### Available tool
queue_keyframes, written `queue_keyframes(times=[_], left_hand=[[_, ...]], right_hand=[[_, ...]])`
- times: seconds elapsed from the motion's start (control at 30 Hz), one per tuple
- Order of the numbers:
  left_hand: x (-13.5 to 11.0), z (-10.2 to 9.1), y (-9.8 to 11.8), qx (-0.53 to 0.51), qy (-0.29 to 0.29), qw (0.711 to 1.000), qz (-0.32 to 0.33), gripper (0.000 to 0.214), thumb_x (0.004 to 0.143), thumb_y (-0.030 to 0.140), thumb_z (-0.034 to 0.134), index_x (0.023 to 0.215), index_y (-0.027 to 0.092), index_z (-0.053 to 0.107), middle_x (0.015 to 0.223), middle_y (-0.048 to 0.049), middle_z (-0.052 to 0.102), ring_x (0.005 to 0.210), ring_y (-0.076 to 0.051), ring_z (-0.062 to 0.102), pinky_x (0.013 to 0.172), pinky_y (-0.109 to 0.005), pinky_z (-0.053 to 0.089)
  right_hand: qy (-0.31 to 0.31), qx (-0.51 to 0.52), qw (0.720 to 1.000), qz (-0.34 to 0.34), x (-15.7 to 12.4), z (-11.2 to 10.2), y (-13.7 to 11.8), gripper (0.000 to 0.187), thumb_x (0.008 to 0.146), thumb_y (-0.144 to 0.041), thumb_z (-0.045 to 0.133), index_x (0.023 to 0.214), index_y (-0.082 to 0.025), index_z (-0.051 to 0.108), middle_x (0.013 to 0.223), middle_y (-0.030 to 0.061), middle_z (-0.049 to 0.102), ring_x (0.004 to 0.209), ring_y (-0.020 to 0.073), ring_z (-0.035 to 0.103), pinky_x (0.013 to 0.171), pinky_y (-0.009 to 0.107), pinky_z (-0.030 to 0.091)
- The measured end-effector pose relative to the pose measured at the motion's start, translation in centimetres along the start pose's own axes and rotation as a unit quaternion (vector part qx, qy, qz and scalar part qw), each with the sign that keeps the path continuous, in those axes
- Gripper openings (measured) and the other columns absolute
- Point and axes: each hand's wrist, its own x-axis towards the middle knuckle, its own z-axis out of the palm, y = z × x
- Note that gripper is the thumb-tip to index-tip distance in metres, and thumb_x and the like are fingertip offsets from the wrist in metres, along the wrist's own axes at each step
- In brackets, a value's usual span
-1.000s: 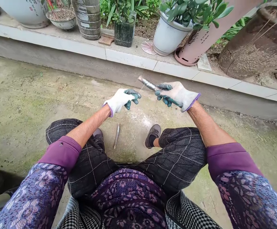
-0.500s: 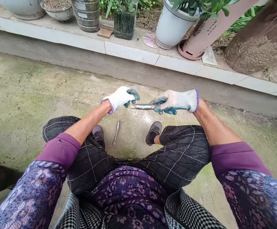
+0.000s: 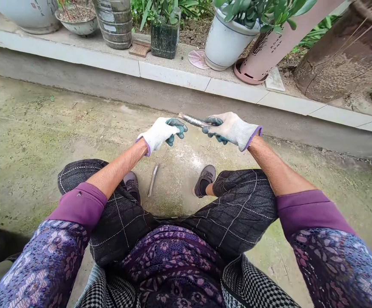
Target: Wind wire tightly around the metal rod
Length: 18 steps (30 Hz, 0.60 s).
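Observation:
My right hand (image 3: 231,128), in a white glove with blue-green coated fingers, grips one end of a short stick (image 3: 181,115) wound with shiny silver wire (image 3: 194,120). The stick points left and slightly up, away from me. Just below its free end is my left hand (image 3: 162,133), gloved the same way. Its fingers are curled together, apart from the stick; anything pinched in them is too small to make out. A thin greyish rod (image 3: 153,181) lies on the ground between my feet.
A tiled ledge (image 3: 173,77) runs across the front. On it stand a white pot (image 3: 227,42) with a leafy plant, a cut plastic bottle (image 3: 114,25), a dark square planter (image 3: 164,40) and a large brown jar (image 3: 333,55). My knees flank the concrete floor (image 3: 173,199).
My right hand has tilted the wire-wound stick, so its free end has risen away from me. My left hand stays curled in nearly the same place. The view has shifted slightly.

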Motion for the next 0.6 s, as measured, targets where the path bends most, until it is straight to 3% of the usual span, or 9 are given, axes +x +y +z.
queue_keyframes(times=[0.13,0.27,0.33,0.43,0.5,0.6], left_hand=[[-0.1,-0.4,-0.2,-0.004,-0.003,1.000,-0.002,0.027,0.089,0.009,0.061,0.110,0.008,0.079,0.094,-0.0112,0.079,0.046,-0.005,0.050,0.047,-0.023,0.046],[-0.1,-0.5,-0.2,0.022,-0.013,1.000,0.012,0.022,0.086,0.013,0.064,0.101,0.010,0.080,0.092,-0.0105,0.079,0.047,-0.005,0.049,0.046,-0.022,0.045],[-0.2,-0.4,-0.2,0.055,-0.021,0.998,0.012,0.019,0.082,0.014,0.066,0.095,0.010,0.080,0.086,-0.0085,0.077,0.048,-0.006,0.051,0.046,-0.021,0.045],[-0.3,-0.1,-0.2,0.114,-0.045,0.992,0.010,0.020,0.076,0.011,0.066,0.090,0.011,0.081,0.074,-0.0044,0.072,0.050,-0.008,0.054,0.046,-0.021,0.044],[-0.3,0.3,-0.4,0.148,-0.060,0.987,0.012,0.022,0.072,0.010,0.065,0.087,0.012,0.081,0.069,-0.0029,0.070,0.051,-0.009,0.054,0.046,-0.021,0.043],[-0.3,0.8,-0.6,0.183,-0.064,0.981,0.011,0.020,0.071,0.009,0.064,0.083,0.011,0.080,0.064,-0.0013,0.067,0.048,-0.008,0.051,0.045,-0.020,0.041]], right_hand=[[-0.047,0.138,0.989,-0.010,-0.6,-0.5,-0.2,0.041,0.081,-0.032,0.082,0.116,-0.011,0.075,0.069,0.0028,0.067,0.044,0.0069,0.048,0.035,0.019,0.040],[-0.143,0.177,0.973,-0.032,-0.6,-1.1,0.8,0.050,0.075,-0.034,0.087,0.116,-0.010,0.075,0.069,0.0028,0.068,0.044,0.0073,0.048,0.035,0.020,0.040],[-0.192,0.155,0.968,-0.031,-0.6,-1.2,1.4,0.052,0.074,-0.036,0.087,0.118,-0.011,0.076,0.070,0.0024,0.069,0.043,0.0068,0.048,0.035,0.020,0.040],[-0.258,0.081,0.963,-0.022,-0.5,-1.1,1.9,0.041,0.076,-0.035,0.085,0.113,-0.018,0.081,0.068,0.0003,0.069,0.040,0.0065,0.047,0.034,0.020,0.038],[-0.272,0.029,0.962,-0.020,-0.4,-0.7,2.1,0.030,0.075,-0.032,0.085,0.103,-0.023,0.084,0.063,-0.0010,0.067,0.039,0.0071,0.047,0.032,0.021,0.035],[-0.249,-0.025,0.968,-0.035,0.0,0.0,2.3,0.021,0.076,-0.026,0.084,0.097,-0.021,0.085,0.058,-0.0005,0.065,0.040,0.0073,0.049,0.034,0.020,0.031]])
